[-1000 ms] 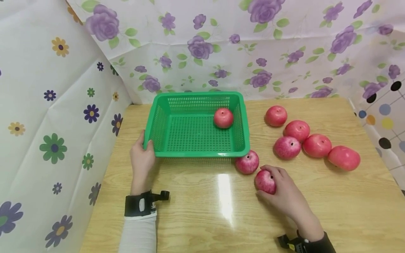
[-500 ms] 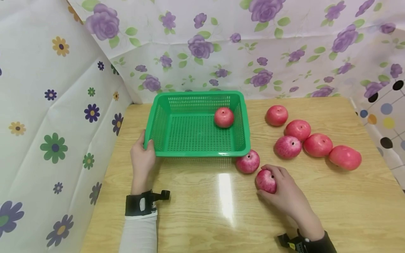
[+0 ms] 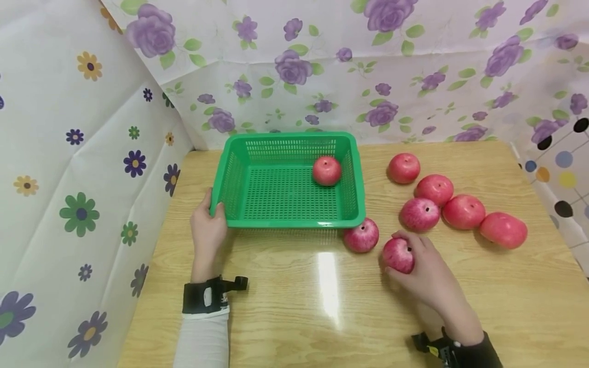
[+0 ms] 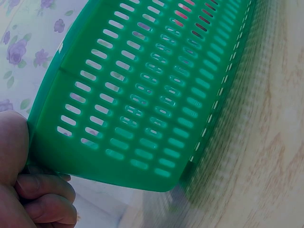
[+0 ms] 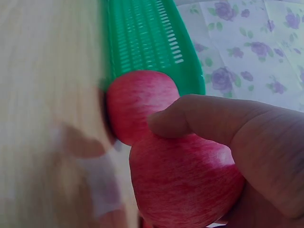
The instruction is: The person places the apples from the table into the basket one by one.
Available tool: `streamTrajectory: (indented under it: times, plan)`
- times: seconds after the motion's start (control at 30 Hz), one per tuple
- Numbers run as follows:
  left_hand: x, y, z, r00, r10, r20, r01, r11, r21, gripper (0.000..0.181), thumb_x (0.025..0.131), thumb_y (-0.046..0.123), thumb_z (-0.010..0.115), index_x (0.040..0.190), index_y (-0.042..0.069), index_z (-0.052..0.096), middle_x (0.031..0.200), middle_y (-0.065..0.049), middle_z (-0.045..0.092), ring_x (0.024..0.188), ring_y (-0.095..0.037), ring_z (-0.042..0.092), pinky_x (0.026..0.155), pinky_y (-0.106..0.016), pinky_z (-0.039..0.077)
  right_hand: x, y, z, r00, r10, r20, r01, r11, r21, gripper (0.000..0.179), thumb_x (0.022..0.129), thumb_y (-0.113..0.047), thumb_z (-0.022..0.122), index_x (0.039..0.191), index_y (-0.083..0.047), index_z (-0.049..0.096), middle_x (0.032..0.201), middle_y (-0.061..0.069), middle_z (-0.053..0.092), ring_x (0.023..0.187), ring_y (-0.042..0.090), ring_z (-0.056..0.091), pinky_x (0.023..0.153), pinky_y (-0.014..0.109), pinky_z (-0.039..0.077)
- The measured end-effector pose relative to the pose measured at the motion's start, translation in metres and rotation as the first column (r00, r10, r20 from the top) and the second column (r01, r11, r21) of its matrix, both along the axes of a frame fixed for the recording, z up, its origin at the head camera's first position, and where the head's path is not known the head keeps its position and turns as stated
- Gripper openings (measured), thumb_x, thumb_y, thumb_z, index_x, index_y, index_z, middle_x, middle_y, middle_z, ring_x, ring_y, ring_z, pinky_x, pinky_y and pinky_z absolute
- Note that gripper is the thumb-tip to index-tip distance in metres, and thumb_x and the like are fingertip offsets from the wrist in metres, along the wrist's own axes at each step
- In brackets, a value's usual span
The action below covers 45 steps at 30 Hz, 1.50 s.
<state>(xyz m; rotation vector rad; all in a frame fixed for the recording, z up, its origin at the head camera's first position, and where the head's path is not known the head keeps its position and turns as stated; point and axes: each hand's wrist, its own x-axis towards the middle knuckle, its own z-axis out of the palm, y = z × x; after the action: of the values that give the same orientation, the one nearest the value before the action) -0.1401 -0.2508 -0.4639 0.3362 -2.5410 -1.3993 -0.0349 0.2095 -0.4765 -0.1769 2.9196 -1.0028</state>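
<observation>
The left hand is clamped on the basket at its near left corner; the head view hides most of its fingers, and the left wrist view cuts it off at the frame edge. Well apart from it, the right hand grips a held fruit to the right of the basket's near right corner. Thumb and palm cover part of that fruit, and I cannot tell whether it touches the surface. A second fruit, nearer the basket, is partly hidden by the rim. An inner fruit sits at the basket's right; through the slots it shows only as red patches. Farther right lie five loose fruits, four bunched so closely that contact is hard to make out
</observation>
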Motion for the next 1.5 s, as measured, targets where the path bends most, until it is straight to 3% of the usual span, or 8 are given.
streamTrajectory:
  times: [0.33,0.47,0.7,1.0,1.27,1.5]
  plan:
    - [0.000,0.000,0.000,1.000,-0.002,-0.017,0.002,1.000,0.002,0.053,0.102,0.012,0.048,0.151,0.002,0.033,0.151,-0.017,0.040,0.132,-0.023,0.042,0.109,-0.042,0.043,-0.023,0.006,0.030,0.997,0.015,-0.077,-0.016,1.000,-0.007,0.075,0.072,-0.022,0.086,0.134,-0.012,0.046,0.127,0.015,0.050,0.115,0.033,0.049,0.091,0.066,0.049]
    - [0.000,0.000,-0.001,1.000,-0.001,-0.022,0.001,1.000,0.003,0.053,0.102,0.013,0.048,0.151,0.002,0.033,0.151,-0.017,0.039,0.133,-0.022,0.041,0.109,-0.042,0.042,-0.039,0.003,0.042,0.993,0.035,-0.113,-0.036,0.999,-0.001,0.073,0.071,-0.021,0.086,0.131,-0.012,0.047,0.124,0.012,0.052,0.114,0.030,0.048,0.091,0.063,0.051]
    - [0.001,-0.001,-0.003,1.000,-0.009,-0.024,0.009,1.000,0.005,0.052,0.102,0.012,0.048,0.151,0.001,0.033,0.151,-0.019,0.040,0.132,-0.023,0.041,0.110,-0.042,0.041,-0.068,-0.004,0.058,0.990,0.048,-0.135,-0.058,0.996,-0.073,0.073,0.074,-0.027,0.086,0.133,-0.014,0.046,0.123,0.008,0.052,0.109,0.027,0.051,0.089,0.060,0.054]
    - [0.001,0.001,-0.001,1.000,0.004,-0.021,-0.004,1.000,0.012,0.052,0.102,0.012,0.048,0.151,0.002,0.033,0.152,-0.017,0.038,0.133,-0.021,0.039,0.111,-0.041,0.039,-0.107,-0.035,0.080,0.974,0.103,-0.200,-0.120,0.990,-0.074,0.075,0.077,-0.038,0.082,0.140,-0.017,0.046,0.131,0.007,0.053,0.113,0.024,0.052,0.090,0.055,0.054]
    - [-0.001,-0.001,-0.001,1.000,0.008,-0.013,-0.008,1.000,0.003,0.052,0.102,0.011,0.049,0.151,0.001,0.034,0.152,-0.015,0.038,0.133,-0.020,0.039,0.111,-0.040,0.039,-0.132,-0.067,0.085,0.966,0.189,-0.176,-0.204,0.977,-0.068,0.073,0.079,-0.037,0.081,0.140,-0.020,0.045,0.133,0.009,0.048,0.116,0.023,0.048,0.091,0.050,0.055]
    - [0.000,-0.002,0.000,1.000,0.009,-0.020,-0.010,1.000,-0.010,0.052,0.101,0.011,0.049,0.151,0.002,0.035,0.152,-0.019,0.039,0.134,-0.020,0.037,0.113,-0.042,0.037,-0.148,-0.090,0.077,0.925,0.321,-0.202,-0.330,0.944,-0.013,0.075,0.077,-0.038,0.082,0.141,-0.020,0.046,0.136,0.008,0.049,0.119,0.025,0.047,0.095,0.049,0.052]
